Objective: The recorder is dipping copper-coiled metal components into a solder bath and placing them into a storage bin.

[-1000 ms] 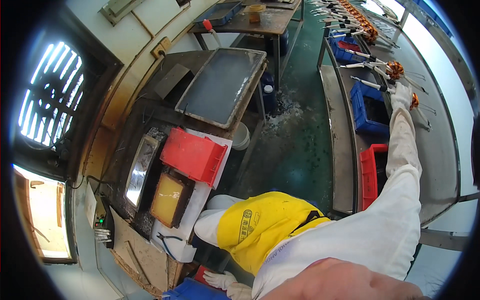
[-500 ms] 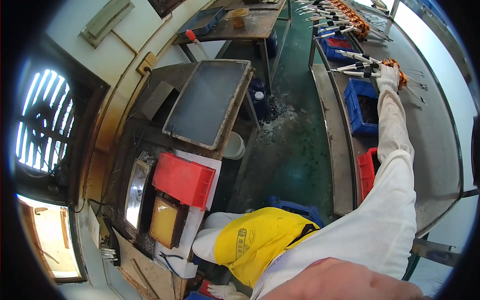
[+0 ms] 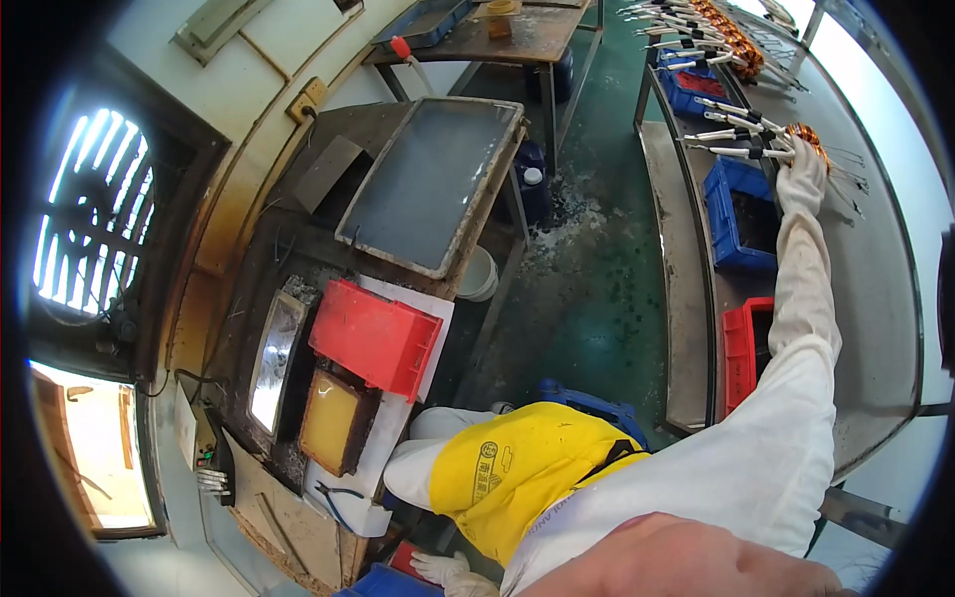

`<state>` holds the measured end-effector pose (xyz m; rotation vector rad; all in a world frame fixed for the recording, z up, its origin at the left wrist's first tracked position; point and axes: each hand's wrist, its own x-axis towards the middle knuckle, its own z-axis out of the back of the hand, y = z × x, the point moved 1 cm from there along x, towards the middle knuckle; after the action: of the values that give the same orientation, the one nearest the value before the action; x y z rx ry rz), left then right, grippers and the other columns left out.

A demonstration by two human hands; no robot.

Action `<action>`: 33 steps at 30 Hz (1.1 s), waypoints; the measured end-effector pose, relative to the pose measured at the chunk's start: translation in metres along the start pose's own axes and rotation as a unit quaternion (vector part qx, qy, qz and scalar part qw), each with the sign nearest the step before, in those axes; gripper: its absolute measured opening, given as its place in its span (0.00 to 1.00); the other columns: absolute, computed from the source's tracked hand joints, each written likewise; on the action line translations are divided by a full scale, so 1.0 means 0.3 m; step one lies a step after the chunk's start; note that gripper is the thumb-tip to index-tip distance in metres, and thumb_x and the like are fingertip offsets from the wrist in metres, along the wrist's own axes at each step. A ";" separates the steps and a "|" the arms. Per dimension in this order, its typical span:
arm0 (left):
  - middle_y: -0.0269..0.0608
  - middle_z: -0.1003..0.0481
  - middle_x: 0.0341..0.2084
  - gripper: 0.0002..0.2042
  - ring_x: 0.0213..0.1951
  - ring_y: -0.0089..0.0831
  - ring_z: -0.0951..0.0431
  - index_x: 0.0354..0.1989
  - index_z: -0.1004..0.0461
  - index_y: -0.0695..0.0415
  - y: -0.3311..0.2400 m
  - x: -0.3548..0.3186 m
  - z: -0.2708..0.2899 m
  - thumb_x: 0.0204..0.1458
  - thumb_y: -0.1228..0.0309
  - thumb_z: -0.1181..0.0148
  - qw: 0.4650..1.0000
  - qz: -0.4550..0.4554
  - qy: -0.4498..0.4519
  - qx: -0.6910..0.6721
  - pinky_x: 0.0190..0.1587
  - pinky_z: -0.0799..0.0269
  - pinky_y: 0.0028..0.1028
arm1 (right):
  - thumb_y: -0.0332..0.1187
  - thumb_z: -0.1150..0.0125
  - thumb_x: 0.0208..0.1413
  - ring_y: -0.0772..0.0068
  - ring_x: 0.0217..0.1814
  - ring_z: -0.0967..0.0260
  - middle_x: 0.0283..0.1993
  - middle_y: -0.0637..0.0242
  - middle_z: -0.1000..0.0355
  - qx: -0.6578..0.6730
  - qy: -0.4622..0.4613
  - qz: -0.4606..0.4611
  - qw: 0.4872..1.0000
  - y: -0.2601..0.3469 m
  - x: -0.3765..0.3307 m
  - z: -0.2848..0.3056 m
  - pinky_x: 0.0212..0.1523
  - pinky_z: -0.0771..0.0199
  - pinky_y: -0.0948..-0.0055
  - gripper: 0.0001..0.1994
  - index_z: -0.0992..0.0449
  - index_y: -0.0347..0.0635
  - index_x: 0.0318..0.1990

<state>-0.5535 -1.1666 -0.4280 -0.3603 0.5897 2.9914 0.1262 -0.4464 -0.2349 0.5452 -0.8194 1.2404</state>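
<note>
My right hand [image 3: 802,181], in a white glove, reaches far out to the right. Its fingers are closed on the near side of a copper wire coil [image 3: 808,137] lying on the metal table. White-sleeved leads [image 3: 734,134] with metal ends stick out leftward from the coil, and thin bare wires out to the right. Low at the bottom edge, my gloved left hand [image 3: 438,568] lies with its fingers stretched out, beside a red piece [image 3: 405,557] and a blue container [image 3: 386,582]. Nothing is seen in the left hand.
More copper coils [image 3: 721,30] line the metal table [image 3: 865,298]. Blue bins [image 3: 724,224] and a red bin [image 3: 736,348] sit along its left side. The left bench holds a grey-filled tray [image 3: 430,179], a red box [image 3: 373,338], a yellow-filled pan [image 3: 330,423] and pliers [image 3: 336,497].
The whole view has shifted slightly. My right hand has moved a little right and nearer along the coil, uncovering some of its top. My left hand shows more fully.
</note>
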 end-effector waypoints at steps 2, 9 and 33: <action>0.58 0.49 0.72 0.56 0.72 0.52 0.46 0.74 0.54 0.61 -0.001 -0.002 -0.008 0.39 0.57 0.24 1.000 0.000 0.001 -0.005 0.72 0.46 0.43 | 0.37 0.36 0.54 0.52 0.68 0.39 0.66 0.57 0.37 0.038 -0.013 0.003 0.999 -0.030 -0.026 0.005 0.70 0.39 0.53 0.28 0.33 0.53 0.64; 0.59 0.49 0.72 0.56 0.72 0.52 0.46 0.74 0.54 0.62 -0.044 0.031 -0.012 0.39 0.56 0.25 1.000 -0.008 -0.002 -0.026 0.72 0.46 0.43 | 0.59 0.31 0.49 0.46 0.62 0.29 0.60 0.47 0.28 0.210 0.166 -0.372 0.889 -0.147 -0.041 -0.083 0.63 0.31 0.55 0.40 0.31 0.42 0.64; 0.62 0.49 0.72 0.56 0.72 0.53 0.46 0.74 0.55 0.64 -0.100 0.076 0.008 0.40 0.54 0.26 0.999 0.013 0.036 -0.032 0.72 0.46 0.43 | 0.49 0.31 0.52 0.43 0.61 0.27 0.57 0.41 0.26 0.163 0.140 -0.357 0.909 -0.137 0.086 -0.281 0.61 0.30 0.56 0.37 0.35 0.34 0.63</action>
<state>-0.5726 -1.1373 -0.4422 -0.4687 0.5082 3.0399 0.1892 -0.3777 -0.2631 0.8226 -0.1218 0.7386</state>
